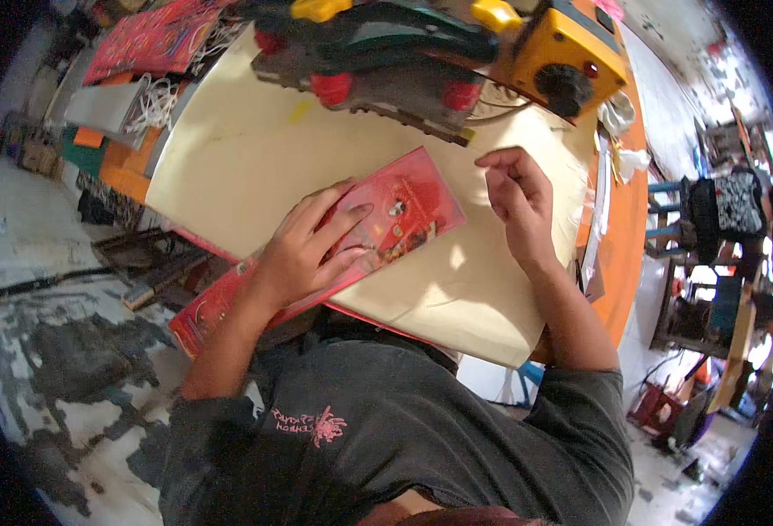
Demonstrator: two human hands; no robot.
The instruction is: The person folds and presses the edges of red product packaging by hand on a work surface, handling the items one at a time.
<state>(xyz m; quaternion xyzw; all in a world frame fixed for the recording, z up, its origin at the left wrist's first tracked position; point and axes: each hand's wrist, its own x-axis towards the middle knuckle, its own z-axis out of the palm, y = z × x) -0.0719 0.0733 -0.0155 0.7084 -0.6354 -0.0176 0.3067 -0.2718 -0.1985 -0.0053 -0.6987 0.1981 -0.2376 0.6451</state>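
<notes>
One long red printed card point(334, 250) lies slantwise across the middle of the frame, on a pale cream board point(255, 158) that covers the counter point(625, 228). The card's lower left end runs past the board's near edge and hangs over the floor. The left hand point(312, 250) lies flat on top of the card, fingers spread and pressing down, not curled round anything. The right hand point(518, 197) hovers right of centre, just beside the card's upper right corner, fingers loosely bent and holding nothing; I cannot tell whether a fingertip touches the board.

The card looks thin, light and somewhat stiff, likely glossy, so it may slide under a flat palm and would crease if bent hard. Its free edges and corners seem the best places to pinch it, above all the upper right corner near the right hand, or the overhanging end at lower left.

By count: one red card under the hand, two hands, one cream board. Along the top of the frame sits one machine point(456, 53) with a yellow-orange housing, a dark body and three red round parts that show. In the upper left lie one red patterned sheet point(149, 39) and a bundle of white cord point(154, 101). The counter's orange rim shows at the right.
</notes>
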